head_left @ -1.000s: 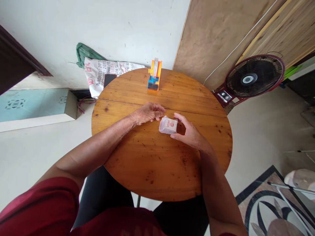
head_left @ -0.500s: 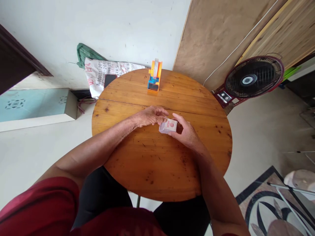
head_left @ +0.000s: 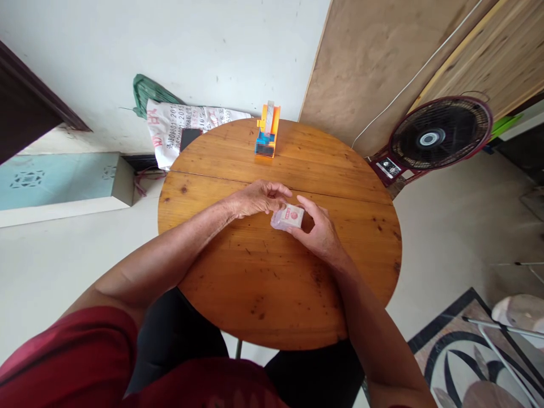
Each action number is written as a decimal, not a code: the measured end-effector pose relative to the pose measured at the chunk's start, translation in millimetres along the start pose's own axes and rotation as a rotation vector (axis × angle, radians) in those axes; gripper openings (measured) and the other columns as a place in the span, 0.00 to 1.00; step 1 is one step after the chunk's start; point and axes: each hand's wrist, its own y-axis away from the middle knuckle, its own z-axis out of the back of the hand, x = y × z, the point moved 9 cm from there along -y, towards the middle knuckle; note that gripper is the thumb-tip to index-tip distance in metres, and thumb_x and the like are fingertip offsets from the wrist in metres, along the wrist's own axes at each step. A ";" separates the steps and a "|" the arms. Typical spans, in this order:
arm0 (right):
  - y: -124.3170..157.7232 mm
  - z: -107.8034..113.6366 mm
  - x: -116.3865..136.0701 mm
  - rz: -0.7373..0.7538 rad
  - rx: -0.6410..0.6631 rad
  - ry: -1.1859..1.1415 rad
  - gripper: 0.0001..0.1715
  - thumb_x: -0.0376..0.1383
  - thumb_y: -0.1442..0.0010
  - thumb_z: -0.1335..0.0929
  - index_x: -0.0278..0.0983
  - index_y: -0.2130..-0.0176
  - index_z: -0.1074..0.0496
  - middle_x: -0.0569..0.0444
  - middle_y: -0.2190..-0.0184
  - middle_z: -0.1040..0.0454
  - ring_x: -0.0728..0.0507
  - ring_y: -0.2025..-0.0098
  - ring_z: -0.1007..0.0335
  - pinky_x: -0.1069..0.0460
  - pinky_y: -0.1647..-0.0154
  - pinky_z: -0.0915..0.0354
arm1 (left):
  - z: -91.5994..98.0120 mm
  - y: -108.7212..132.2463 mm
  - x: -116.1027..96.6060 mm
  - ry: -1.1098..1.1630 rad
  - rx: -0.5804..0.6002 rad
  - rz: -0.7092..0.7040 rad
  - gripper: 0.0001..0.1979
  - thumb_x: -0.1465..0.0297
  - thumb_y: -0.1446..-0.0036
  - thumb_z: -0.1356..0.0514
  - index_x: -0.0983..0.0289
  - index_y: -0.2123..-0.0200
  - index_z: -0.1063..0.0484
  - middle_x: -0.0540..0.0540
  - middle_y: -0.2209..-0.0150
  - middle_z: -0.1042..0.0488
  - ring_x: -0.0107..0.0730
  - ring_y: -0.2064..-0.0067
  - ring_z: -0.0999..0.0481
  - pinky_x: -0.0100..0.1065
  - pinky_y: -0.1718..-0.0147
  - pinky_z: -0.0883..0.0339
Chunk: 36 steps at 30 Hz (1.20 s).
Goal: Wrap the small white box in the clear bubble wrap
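Observation:
A small white box (head_left: 293,216) with red print, in a clear plastic bag (head_left: 278,220), is held between my hands above the round wooden table. My right hand (head_left: 319,229) grips its right end, thumb on the near side and fingers on the far side. At the upper left of the box, my left hand (head_left: 260,199) has its thumb and a fingertip pressed on the plastic, with the other fingers loosely curled above. The left fingertips partly cover the box's far left corner.
An orange and blue tape dispenser (head_left: 267,130) stands at the far edge of the round table (head_left: 263,283). Behind it is a wall with a printed white sack (head_left: 170,133). A dark red fan (head_left: 437,136) stands to the right, and a pale blue box (head_left: 63,178) lies at left.
The white box and its plastic have shifted slightly left and tilted a little. Both hands keep nearly the same places, with the left raised slightly.

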 end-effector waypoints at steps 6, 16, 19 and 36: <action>-0.5 -4.9 -0.2 -0.017 0.099 0.004 0.42 0.41 0.47 0.27 0.42 0.36 0.37 0.46 0.45 0.24 0.32 0.43 0.29 0.34 0.40 0.37 | -3.0 -1.9 4.2 -0.054 0.011 0.024 0.17 0.72 0.52 0.34 0.66 0.56 0.25 0.51 0.64 0.23 0.23 0.69 0.28 0.26 0.74 0.40; 1.5 21.6 2.5 -0.049 0.032 -0.218 0.31 0.44 0.42 0.30 0.44 0.40 0.33 0.49 0.43 0.24 0.36 0.41 0.29 0.35 0.37 0.37 | 1.3 0.2 1.4 -0.077 -0.014 0.039 0.18 0.70 0.52 0.35 0.67 0.56 0.26 0.52 0.65 0.22 0.23 0.73 0.29 0.27 0.76 0.43; -0.1 28.5 1.8 -0.049 -0.055 -0.210 0.18 0.41 0.42 0.30 0.43 0.51 0.25 0.50 0.49 0.21 0.37 0.46 0.25 0.38 0.39 0.34 | 3.2 0.5 0.5 -0.076 -0.027 0.043 0.15 0.70 0.49 0.36 0.67 0.57 0.26 0.51 0.67 0.23 0.22 0.73 0.29 0.27 0.77 0.44; -4.5 21.1 5.9 0.067 -0.127 -0.187 0.11 0.40 0.40 0.30 0.43 0.57 0.24 0.49 0.50 0.22 0.39 0.46 0.25 0.40 0.42 0.33 | -1.0 2.3 2.7 -0.118 -0.005 0.081 0.17 0.69 0.49 0.35 0.66 0.54 0.27 0.51 0.65 0.23 0.23 0.72 0.29 0.27 0.76 0.45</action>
